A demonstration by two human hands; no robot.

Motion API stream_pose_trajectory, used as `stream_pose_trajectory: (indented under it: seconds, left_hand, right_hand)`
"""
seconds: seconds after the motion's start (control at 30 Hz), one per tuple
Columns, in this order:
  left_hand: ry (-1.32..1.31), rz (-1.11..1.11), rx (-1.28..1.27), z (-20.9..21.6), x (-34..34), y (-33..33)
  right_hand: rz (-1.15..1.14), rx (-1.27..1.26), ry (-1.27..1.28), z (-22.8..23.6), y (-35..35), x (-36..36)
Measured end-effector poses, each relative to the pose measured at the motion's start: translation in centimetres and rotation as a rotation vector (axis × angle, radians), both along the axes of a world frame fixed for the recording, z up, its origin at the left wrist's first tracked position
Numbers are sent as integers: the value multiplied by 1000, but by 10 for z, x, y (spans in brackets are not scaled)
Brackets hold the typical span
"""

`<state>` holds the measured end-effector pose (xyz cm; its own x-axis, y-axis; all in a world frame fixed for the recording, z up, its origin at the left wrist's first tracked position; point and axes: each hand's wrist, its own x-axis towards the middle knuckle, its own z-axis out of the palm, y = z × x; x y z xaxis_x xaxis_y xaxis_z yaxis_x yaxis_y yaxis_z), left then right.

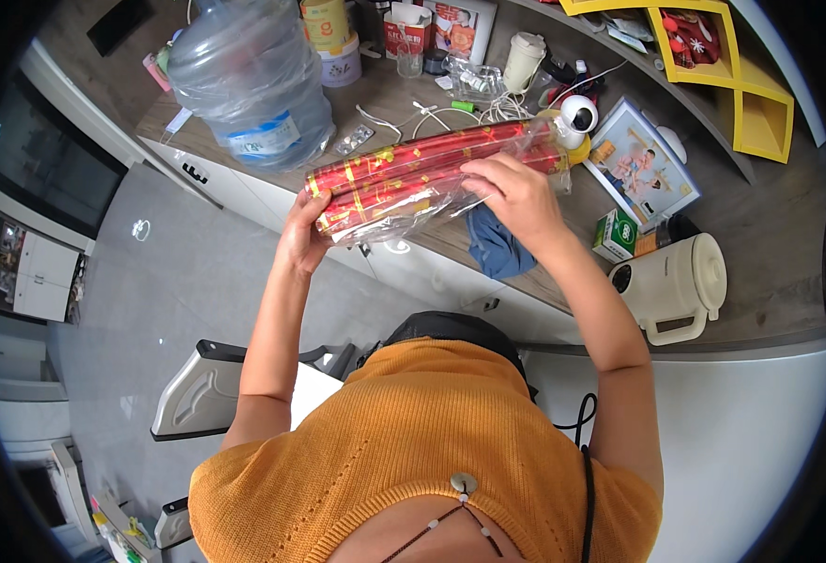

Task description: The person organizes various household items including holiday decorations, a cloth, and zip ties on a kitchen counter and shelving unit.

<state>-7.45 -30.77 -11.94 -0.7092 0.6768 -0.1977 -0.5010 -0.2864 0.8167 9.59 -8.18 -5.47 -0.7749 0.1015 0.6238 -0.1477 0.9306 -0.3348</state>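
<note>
Two long red tubes with gold print [422, 150] lie side by side in a clear plastic wrapper [390, 225], held up in front of the counter. My left hand [304, 230] is closed around their left end, thumb on top and fingers underneath. Toward the right end, my right hand [516, 192] is closed on the loose plastic, its fingertips pinched against the wrapper. The far right end of the pack reaches close to a white round-headed camera [577, 117]. Beneath my right hand, a crumpled blue cloth [497, 246] hangs over the counter's front edge.
A large clear water jug [253, 89] stands on the counter at the left. White cables [422, 117] and a lidded cup [524, 61] are behind the pack. A photo frame [643, 164], a green-and-white box [615, 235] and a cream kettle [680, 281] stand right. Yellow shelving [741, 84] hangs beyond.
</note>
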Motion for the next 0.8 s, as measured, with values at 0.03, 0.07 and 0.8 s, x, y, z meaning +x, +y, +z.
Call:
stream_pose_trajectory:
  seconds: [0.03, 0.07, 0.8]
  left_hand:
    - [4, 5, -11, -2, 1, 2]
    - [15, -10, -14, -4, -1, 2]
    - [-55, -99, -24, -14, -31, 5]
  right_hand:
    - [7, -51, -14, 8, -1, 1]
    - [18, -22, -26, 14, 0, 1]
    - [-159, 93, -108, 14, 37, 28]
